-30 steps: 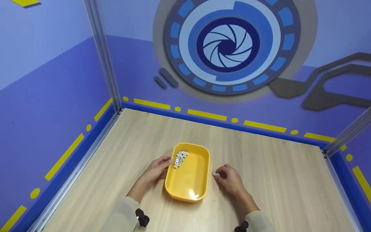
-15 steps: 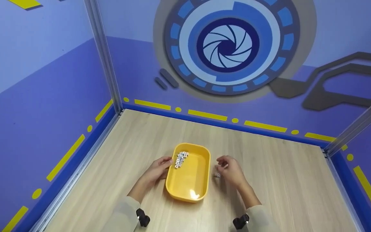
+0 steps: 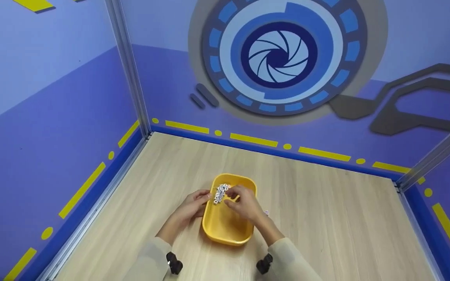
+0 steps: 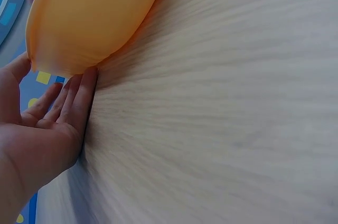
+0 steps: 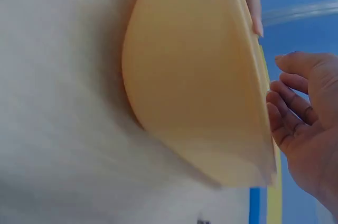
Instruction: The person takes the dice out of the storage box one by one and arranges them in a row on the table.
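Note:
A yellow tray point(image 3: 227, 238) lies on the wooden table, with a cluster of small white cube-like pieces with dark marks point(image 3: 220, 194) along its left inner side. My left hand point(image 3: 191, 205) holds the tray's left side, its thumb at the rim and its fingers point(image 4: 79, 97) against the outer wall. Over the inside of the tray hangs my right hand point(image 3: 244, 203), fingertips close to the white pieces. The right wrist view shows that hand's fingers point(image 5: 288, 105) loosely bent, thumb apart, nothing between them. A small white piece point(image 3: 266, 213) sits on the table, partly hidden by the right wrist.
Bare wooden table surface point(image 3: 338, 218) surrounds the tray. Blue-purple printed panels point(image 3: 162, 82) stand at the back and sides, joined by metal posts point(image 3: 129, 70). Each wrist carries a black camera band point(image 3: 265, 264).
My right hand let go of a small white piece on the table right of the tray, rose, then moved left over the tray. The left hand stays at the tray's side.

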A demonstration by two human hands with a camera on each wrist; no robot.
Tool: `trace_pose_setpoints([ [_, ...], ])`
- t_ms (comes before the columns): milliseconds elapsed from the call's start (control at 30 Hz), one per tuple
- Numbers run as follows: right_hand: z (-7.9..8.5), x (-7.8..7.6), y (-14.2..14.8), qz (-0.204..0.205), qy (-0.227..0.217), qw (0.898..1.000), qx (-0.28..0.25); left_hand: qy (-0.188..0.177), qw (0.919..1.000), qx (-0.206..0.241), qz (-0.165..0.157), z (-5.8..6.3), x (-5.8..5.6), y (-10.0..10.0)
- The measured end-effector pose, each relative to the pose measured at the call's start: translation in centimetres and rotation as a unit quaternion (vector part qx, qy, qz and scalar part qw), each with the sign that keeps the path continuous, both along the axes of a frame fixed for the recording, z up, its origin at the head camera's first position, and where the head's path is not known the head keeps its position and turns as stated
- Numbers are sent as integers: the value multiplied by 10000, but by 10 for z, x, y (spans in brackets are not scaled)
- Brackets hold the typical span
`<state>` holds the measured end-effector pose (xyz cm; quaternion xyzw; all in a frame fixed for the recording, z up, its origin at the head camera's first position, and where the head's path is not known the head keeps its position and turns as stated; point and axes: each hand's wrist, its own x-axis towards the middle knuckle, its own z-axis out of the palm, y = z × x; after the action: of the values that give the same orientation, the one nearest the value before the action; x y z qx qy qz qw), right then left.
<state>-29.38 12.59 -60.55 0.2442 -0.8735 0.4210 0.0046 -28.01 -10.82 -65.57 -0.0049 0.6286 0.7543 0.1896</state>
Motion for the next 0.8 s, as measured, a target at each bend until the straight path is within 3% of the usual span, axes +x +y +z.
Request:
trace_pose_setpoints([
  [300, -20, -5, -36, -412, -28, 9971, -646, 23, 10000, -19, -75, 0, -1, 2],
  [500, -32, -6, -40, -722, -83, 9962, -471, 3, 10000, 73, -38, -2, -1, 1],
  [800, -39, -7, -44, -637, 240, 9976, 94, 28, 9999, 83, -80, -4, 0, -1],
])
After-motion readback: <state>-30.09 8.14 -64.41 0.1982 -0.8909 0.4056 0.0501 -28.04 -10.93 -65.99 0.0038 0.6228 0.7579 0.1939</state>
